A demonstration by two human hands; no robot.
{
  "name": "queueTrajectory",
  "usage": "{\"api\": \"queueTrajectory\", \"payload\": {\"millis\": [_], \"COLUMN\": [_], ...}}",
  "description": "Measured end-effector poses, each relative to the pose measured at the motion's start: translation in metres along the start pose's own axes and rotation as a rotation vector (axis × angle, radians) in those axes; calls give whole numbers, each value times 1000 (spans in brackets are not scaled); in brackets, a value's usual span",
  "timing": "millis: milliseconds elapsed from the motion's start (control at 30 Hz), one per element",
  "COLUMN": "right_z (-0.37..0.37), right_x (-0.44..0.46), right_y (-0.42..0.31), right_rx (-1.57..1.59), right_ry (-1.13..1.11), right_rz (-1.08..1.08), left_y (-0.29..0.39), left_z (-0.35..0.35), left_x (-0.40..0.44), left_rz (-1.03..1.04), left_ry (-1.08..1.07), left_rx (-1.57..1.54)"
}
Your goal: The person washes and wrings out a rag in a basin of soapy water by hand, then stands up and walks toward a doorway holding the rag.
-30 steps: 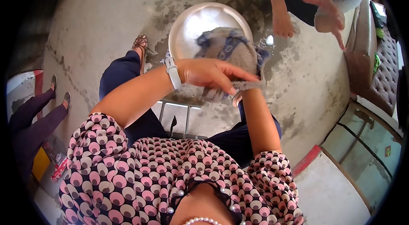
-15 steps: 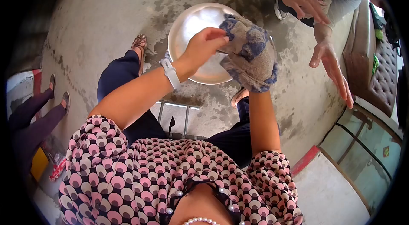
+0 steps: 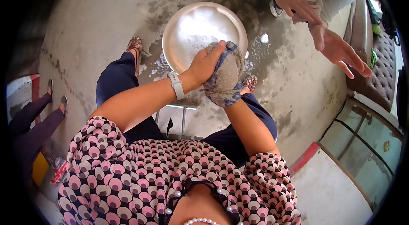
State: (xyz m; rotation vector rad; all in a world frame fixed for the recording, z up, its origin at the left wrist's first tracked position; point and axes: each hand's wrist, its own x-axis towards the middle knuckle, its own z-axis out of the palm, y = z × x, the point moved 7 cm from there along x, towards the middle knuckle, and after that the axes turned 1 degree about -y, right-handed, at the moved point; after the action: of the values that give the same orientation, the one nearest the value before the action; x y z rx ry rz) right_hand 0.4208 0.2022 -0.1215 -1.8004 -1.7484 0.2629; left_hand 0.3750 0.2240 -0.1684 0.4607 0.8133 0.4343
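Observation:
My left hand (image 3: 203, 66), with a white band (image 3: 176, 85) on the wrist, is closed on a grey-brown towel (image 3: 225, 76) with blue patterning. The thumb lies along the towel's upper edge and the fingers press against its side. The towel is wrapped around my right hand, whose fingers are hidden inside it; only the right forearm (image 3: 249, 127) shows below. Both hands are in front of the near right rim of a round metal basin (image 3: 167, 40) on the floor. The basin's inside is bright with glare.
White foam (image 3: 264, 38) and wet patches lie on the concrete floor around the basin. Another person's hands (image 3: 336, 50) reach in from the upper right. A metal frame (image 3: 184, 118) stands between my legs. A tufted brown seat (image 3: 383, 71) is at right; another person's legs (image 3: 38, 118) are at left.
My towel-wrapped right hand has moved left and slightly down. My left hand has closed on the towel. Foam now shows on the floor, and the other person's lower hand has shifted.

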Motion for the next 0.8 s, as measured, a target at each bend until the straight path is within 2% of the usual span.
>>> {"api": "queueTrajectory", "payload": {"millis": [33,100,433,633,700,733,800], "right_z": [0,3,4,8,7,8,25], "right_x": [-1,-2,-6,-2,3,7,12], "right_y": [-2,-3,-9,7,9,10,23], "right_rx": [-22,-57,-142,-69,28,121,200], "right_ry": [3,10,18,-36,-80,-119,-145], "right_rz": [-8,-24,-55,-20,-18,-13,13], "left_y": [-3,13,23,25,28,26,48], "left_z": [0,-3,-9,-14,-17,-21,-13], "left_x": [0,0,-7,2,2,6,-5], "left_rz": [-8,240,342,348,374,372,737], "left_ry": [-3,62,131,110,133,138,404], "left_rx": [4,281,344,556,842,840,1405]}}
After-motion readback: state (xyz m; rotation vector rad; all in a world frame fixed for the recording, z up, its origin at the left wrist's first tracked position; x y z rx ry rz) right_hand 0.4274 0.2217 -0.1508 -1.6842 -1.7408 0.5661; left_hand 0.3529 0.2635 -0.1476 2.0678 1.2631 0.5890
